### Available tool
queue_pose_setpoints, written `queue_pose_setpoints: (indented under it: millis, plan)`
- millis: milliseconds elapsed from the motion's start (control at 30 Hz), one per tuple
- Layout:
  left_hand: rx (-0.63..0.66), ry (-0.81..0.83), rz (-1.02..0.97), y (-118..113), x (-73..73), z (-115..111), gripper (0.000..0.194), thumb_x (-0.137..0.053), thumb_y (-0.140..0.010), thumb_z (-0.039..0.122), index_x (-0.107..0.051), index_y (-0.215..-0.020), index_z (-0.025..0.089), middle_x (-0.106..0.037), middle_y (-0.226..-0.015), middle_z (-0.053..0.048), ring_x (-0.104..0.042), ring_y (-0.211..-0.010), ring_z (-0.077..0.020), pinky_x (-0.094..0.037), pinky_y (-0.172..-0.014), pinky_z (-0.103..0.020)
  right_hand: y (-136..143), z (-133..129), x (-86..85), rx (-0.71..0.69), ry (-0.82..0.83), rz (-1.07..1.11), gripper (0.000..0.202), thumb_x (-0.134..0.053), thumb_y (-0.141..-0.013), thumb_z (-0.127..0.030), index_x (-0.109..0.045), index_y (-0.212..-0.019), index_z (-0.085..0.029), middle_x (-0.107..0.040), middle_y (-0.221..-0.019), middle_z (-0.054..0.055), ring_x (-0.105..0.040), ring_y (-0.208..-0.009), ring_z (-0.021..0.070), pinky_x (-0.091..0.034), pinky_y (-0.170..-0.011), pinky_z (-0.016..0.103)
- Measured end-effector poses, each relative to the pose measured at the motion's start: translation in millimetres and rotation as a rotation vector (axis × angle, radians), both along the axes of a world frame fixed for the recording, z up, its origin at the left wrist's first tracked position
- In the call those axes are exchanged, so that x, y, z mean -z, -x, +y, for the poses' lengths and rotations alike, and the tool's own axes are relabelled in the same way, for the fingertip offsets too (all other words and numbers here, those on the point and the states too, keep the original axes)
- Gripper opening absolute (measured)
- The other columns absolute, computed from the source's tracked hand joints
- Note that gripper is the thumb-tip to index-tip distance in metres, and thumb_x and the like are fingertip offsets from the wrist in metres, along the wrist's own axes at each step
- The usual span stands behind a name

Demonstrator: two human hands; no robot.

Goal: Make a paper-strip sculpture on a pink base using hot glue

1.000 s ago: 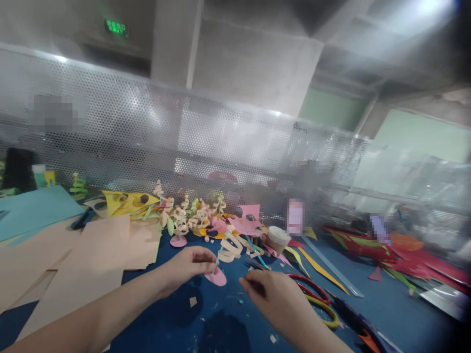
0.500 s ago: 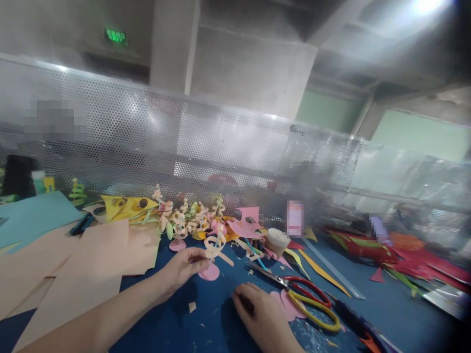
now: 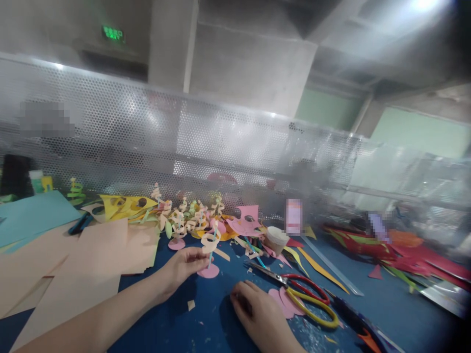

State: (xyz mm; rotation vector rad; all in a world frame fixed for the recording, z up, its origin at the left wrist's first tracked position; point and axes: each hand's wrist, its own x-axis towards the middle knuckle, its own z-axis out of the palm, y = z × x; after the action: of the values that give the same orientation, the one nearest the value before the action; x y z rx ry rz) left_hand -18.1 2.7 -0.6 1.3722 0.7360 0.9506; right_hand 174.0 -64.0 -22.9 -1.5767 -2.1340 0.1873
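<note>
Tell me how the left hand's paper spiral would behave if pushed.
The spiral looks like thin curled paper, so probably light and floppy. Its stick rises from a flat pink disc, so a sideways push may tip it.

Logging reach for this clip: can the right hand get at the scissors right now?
Likely yes: the scissors lie close beside the right hand, handles uncovered; the flat pink discs between look too low to block it.
</note>
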Motion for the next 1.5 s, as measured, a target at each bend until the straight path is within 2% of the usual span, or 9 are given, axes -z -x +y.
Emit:
queue_pose_setpoints:
  millis: [200, 467, 667, 767, 933, 1067, 1233, 1367, 1500]
  plan:
    - [-0.005, 0.058, -0.004, -1.8, -0.8, -3.5, 0.027, -0.069, -0.06, 0.039, -0.061, -0.071, 0.015, -0.059, -0.073, 0.001, -0.053, -0.074, -0.0145, -0.039, -0.074, -0.027, 0.4, -1.5, -1.2, 0.009, -0.005, -0.009, 0.016, -0.039, -0.08, -0.019, -0.055, -0.078, -0.023, -0.057, -0.071, 0.0, -0.055, -0.062, 0.0143, -0.038, -0.056, 0.023]
    - [0.107, -0.053, 0.023, -0.3, -0.1, -4.9, 0.02, -0.063, -0.07, 0.033, -0.062, -0.076, 0.014, -0.064, -0.072, -0.001, -0.057, -0.074, -0.0144, -0.039, -0.07, -0.024, 0.3, -1.5, 2.8, 0.034, -0.046, 0.084, 0.006, -0.042, -0.081, -0.023, -0.048, -0.08, -0.023, -0.059, -0.068, -0.001, -0.056, -0.056, 0.014, -0.04, -0.053, 0.023]
    - [0.186, -0.014, 0.112, -3.6, -2.3, -9.3, 0.03, -0.065, -0.065, 0.04, -0.062, -0.078, 0.013, -0.067, -0.074, -0.005, -0.06, -0.076, -0.0187, -0.041, -0.071, -0.029, -5.2, 0.5, -9.9, -0.021, -0.308, 0.38, 0.013, -0.043, -0.083, -0.025, -0.044, -0.095, -0.022, -0.061, -0.082, 0.002, -0.058, -0.064, 0.0117, -0.047, -0.052, 0.019]
    - [0.231, 0.015, 0.12, -5.5, -3.4, -12.7, 0.031, -0.066, -0.063, 0.039, -0.062, -0.078, 0.013, -0.066, -0.072, -0.004, -0.06, -0.073, -0.0186, -0.042, -0.072, -0.03, -9.7, -2.7, -22.9, -0.169, -0.417, 0.262, 0.023, -0.043, -0.084, -0.018, -0.046, -0.106, -0.024, -0.061, -0.089, 0.003, -0.058, -0.069, 0.0109, -0.048, -0.059, 0.019]
    - [0.262, 0.032, 0.14, -6.5, -3.2, -14.4, 0.025, -0.065, -0.065, 0.033, -0.062, -0.078, 0.012, -0.065, -0.07, -0.003, -0.061, -0.07, -0.0165, -0.043, -0.069, -0.028, -12.0, -9.7, -40.7, -0.39, -0.579, -0.034, 0.018, -0.043, -0.085, -0.015, -0.055, -0.097, -0.022, -0.063, -0.084, 0.002, -0.057, -0.073, 0.0132, -0.046, -0.068, 0.026]
    - [0.185, -0.076, 0.275, -4.2, -6.2, -10.9, 0.021, -0.062, -0.065, 0.025, -0.063, -0.083, 0.014, -0.065, -0.072, -0.002, -0.059, -0.071, -0.016, -0.043, -0.068, -0.026, -6.8, -15.6, -52.9, -0.38, -0.685, -0.25, 0.015, -0.044, -0.085, -0.019, -0.059, -0.09, -0.022, -0.064, -0.082, 0.001, -0.054, -0.068, 0.0142, -0.043, -0.061, 0.026]
    - [0.137, -0.283, 0.516, -2.8, -20.9, -15.1, 0.016, -0.054, -0.065, 0.019, -0.065, -0.075, 0.014, -0.063, -0.065, 0.0, -0.057, -0.065, -0.0156, -0.042, -0.061, -0.023, 10.7, -23.2, -66.3, -0.433, -0.889, -0.503, 0.021, -0.041, -0.085, -0.015, -0.061, -0.08, -0.021, -0.066, -0.088, -0.001, -0.052, -0.081, 0.0154, -0.033, -0.082, 0.033]
    - [0.109, -0.386, 0.628, -5.4, -28.1, -26.3, 0.017, -0.05, -0.063, 0.019, -0.065, -0.072, 0.016, -0.06, -0.061, 0.001, -0.054, -0.059, -0.0149, -0.038, -0.053, -0.021, 28.1, -19.9, -63.7, -0.452, -0.759, -0.619, 0.013, -0.053, -0.077, -0.017, -0.06, -0.066, -0.02, -0.065, -0.076, -0.001, -0.053, -0.075, 0.0156, -0.032, -0.084, 0.035]
    - [0.123, -0.378, 0.675, -7.9, -30.8, -36.4, 0.015, -0.045, -0.06, 0.014, -0.06, -0.061, 0.017, -0.055, -0.051, 0.003, -0.054, -0.051, -0.0141, -0.035, -0.047, -0.02, 40.6, -12.9, -65.6, -0.286, -0.37, -0.561, 0.008, -0.059, -0.069, -0.015, -0.061, -0.063, -0.02, -0.064, -0.065, 0.0, -0.055, -0.07, 0.0176, -0.039, -0.067, 0.032]
